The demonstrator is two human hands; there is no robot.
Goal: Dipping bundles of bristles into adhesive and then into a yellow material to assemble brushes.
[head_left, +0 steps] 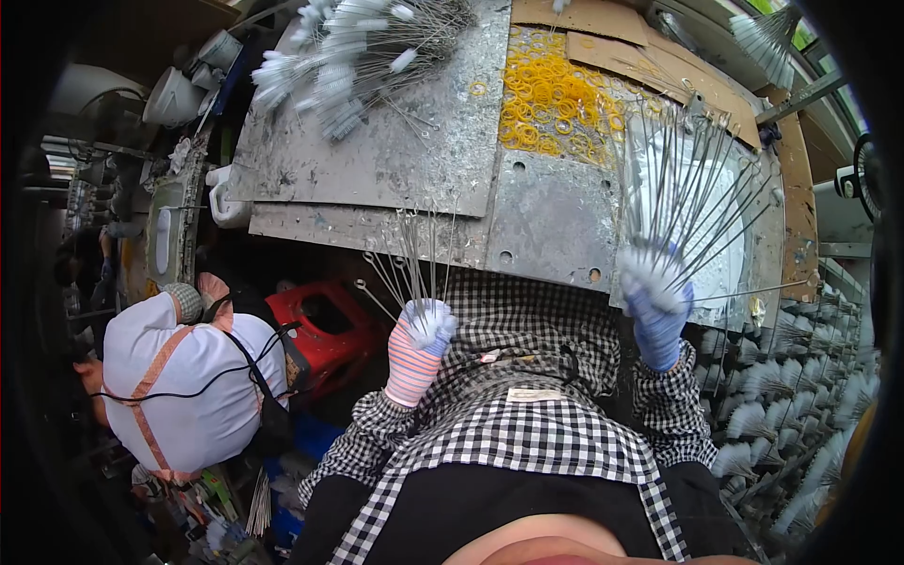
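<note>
My left hand (pixel 414 365), in a pink and blue striped glove, is closed round a bunch of wire-handled brushes (pixel 429 325). Their white bristle ends sit in the fist and the looped wire handles fan upward, in front of the table edge. Over the table's right side, my right hand (pixel 657 331), in a blue glove, grips a larger brush bundle (pixel 656 273). Its wires spread up and to the right above a white plastic sheet (pixel 692 207). A big pile of similar brushes (pixel 339 75) lies at the table's far left.
Many yellow rings (pixel 556 99) lie at the back middle, beside cardboard pieces (pixel 640 61). A metal plate (pixel 556 207) covers the table's near middle. At left are a white jug (pixel 226 200), a red stool (pixel 330 325) and a co-worker (pixel 193 391). Brush bundles (pixel 782 377) fill the right side.
</note>
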